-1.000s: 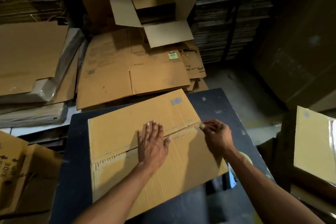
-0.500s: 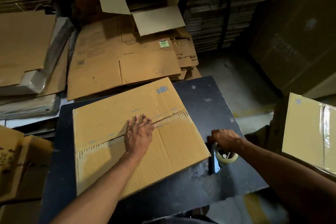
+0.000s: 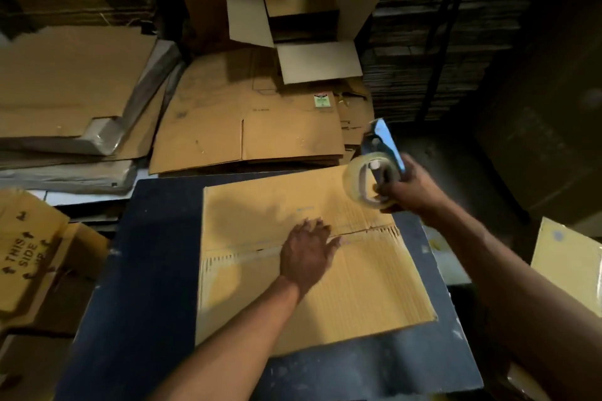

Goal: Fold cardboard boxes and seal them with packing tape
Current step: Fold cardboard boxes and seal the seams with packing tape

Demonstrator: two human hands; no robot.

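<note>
There, on the dark table, the box lay folded flat, its flap seam running left to right under the left hand, whose straight fingers pressed it down at mid-length. The right hand, fingers wrapped round the tape gun, hung above the box's far right corner, just beyond the seam's right end and so the nearer to it. Behind, an open box showed nothing inside.

A dim packing warehouse or storeroom is indicated by tall stacks of flattened cardboard banked along the back, loose flattened cartons piled beside a dark counter, and an opened box.
</note>
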